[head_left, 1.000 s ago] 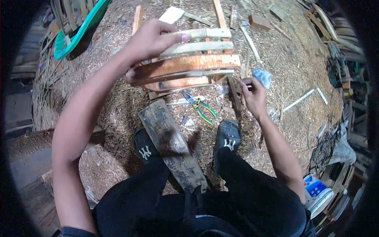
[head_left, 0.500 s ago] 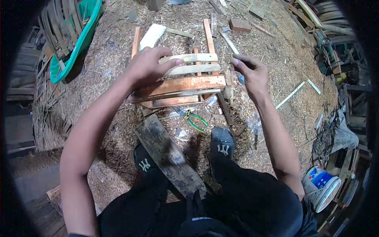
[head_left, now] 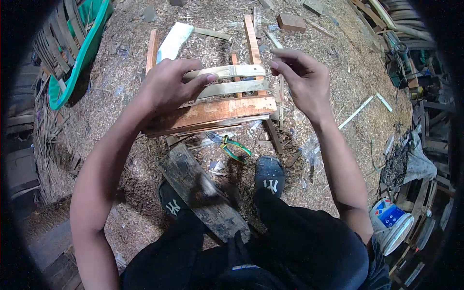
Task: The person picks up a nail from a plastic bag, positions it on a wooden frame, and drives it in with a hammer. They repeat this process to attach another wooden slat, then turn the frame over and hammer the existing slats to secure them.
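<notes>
Nearest the person, below the grip, a dark weathered plank point(head_left: 200, 191) lies slantwise between two black shoes point(head_left: 269, 174) on a floor of wood shavings point(head_left: 121, 145). Between the plank and the grip, pliers with green-and-yellow handles point(head_left: 233, 147) lie on the litter just under the held piece. The left hand point(head_left: 166, 89) is clamped on a slatted wooden frame point(head_left: 217, 110), fingers over the two pale upper slats and thumb on the near side, holding it off the floor, tilted, with gaps open between its slats. Just right of the grip, at the frame's right end, the right hand point(head_left: 302, 79) hovers with thumb and forefinger drawn close; whether they pinch anything is too small to tell. Far right of the grip and lower, a white bucket with a blue label point(head_left: 394, 224) leans among scrap timber, its contents out of sight. Right of the grip, white sticks point(head_left: 356, 112) lie on open shavings. Beyond the grip lie loose strips and a wooden block point(head_left: 292, 21). Far left, a green plastic rim point(head_left: 82, 58) edges stacked slats that close in that side.
</notes>
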Demonstrator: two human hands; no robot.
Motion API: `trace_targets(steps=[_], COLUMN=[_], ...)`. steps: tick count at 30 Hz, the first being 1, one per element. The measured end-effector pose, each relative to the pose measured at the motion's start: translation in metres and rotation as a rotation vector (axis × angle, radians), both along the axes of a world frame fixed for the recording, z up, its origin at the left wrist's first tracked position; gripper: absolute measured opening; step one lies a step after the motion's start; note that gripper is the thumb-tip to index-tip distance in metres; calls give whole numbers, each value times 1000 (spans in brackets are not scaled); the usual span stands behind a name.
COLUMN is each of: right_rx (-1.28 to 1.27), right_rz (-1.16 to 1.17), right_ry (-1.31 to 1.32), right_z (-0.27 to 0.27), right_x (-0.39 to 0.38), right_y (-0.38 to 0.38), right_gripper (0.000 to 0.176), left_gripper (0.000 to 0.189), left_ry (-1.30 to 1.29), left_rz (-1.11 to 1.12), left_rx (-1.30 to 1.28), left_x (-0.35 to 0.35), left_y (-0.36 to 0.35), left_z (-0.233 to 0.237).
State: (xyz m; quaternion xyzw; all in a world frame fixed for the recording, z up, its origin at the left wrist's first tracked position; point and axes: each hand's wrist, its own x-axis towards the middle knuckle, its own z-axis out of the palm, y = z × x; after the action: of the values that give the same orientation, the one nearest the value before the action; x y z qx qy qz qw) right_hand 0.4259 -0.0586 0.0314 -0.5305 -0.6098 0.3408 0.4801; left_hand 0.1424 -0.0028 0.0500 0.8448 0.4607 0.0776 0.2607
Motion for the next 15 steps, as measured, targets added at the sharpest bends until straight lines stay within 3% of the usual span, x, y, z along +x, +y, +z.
trace_targets(steps=[3,5,13,15], right_rx=[2,98,261,287], right_rz=[-71,-17,61,72], right_ry=[-69,-202,-302,-328], right_z=[-2,-4,-10,-10], right_x=[-4,-4,1,2], right_y=[1,3,12,12], right_gripper=[11,12,11,11], left_gripper=[39,38,36,47], left_ry=[-12,-11,65,-25], left_rz=[-8,8,10,14], left_rx=[1,-32,-12,7], left_x=[-1,0,1,1], left_y=[3,2,5,5], left_z=[-4,-4,-5,-7])
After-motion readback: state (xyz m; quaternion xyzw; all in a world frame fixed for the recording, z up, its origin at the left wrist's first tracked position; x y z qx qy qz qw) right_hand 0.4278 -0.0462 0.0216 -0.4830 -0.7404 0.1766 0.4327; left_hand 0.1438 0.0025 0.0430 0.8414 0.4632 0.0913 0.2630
